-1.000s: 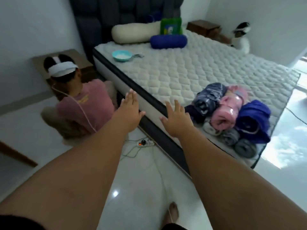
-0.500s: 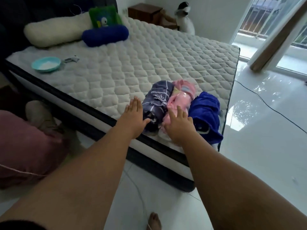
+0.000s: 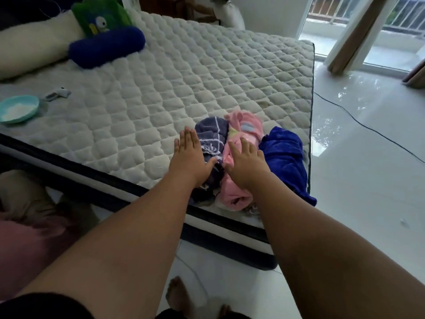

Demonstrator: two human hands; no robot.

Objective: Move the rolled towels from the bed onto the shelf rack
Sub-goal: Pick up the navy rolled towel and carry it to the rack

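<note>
Pointing straight away, rolled towels point(image 3: 233, 192)

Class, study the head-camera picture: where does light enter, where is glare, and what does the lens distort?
Head view: daylight enters through the window at upper right; glare whitens the glossy floor beside the bed; the wide-angle lens swells the near forearms and bows the bed's right edge.

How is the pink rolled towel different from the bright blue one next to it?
The pink towel is pale pink with a light patch, while the blue towel is plain deep blue. The pink towel looks rolled fairly neatly, but the blue towel is looser, and one end droops over the edge of the mattress. The right hand is spread over the pink towel, and nothing touches the blue towel. Both lie side by side near the mattress corner.
</note>
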